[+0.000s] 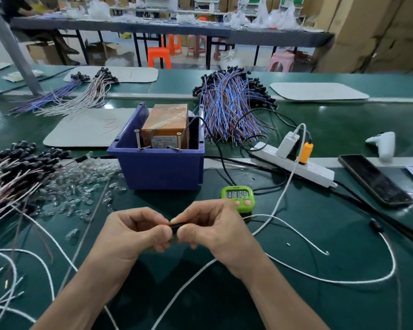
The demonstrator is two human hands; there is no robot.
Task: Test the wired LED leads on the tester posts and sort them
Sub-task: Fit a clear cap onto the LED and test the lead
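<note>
hands: my left hand (134, 232), right hand (212, 225) both pinch black LED head (177, 227)
posts: tester posts (137, 139) ahead of hands
risk: I'd guess lead snags white cable (278, 203) right of hands

- Single head cam, worn by the person; faces fwd + down over green bench (296, 294).
- Nearest to lens: forearms enter from bottom edge; left hand (134, 234) & right hand (215, 229) meet at lower ctr.
- Mid-frame: blue bin (157, 170), just beyond the hands.
- Top of frame: far tables (153, 26), well apart, blurred.
- Wide-angle lens: bench edges bow twd frame sides.
</note>
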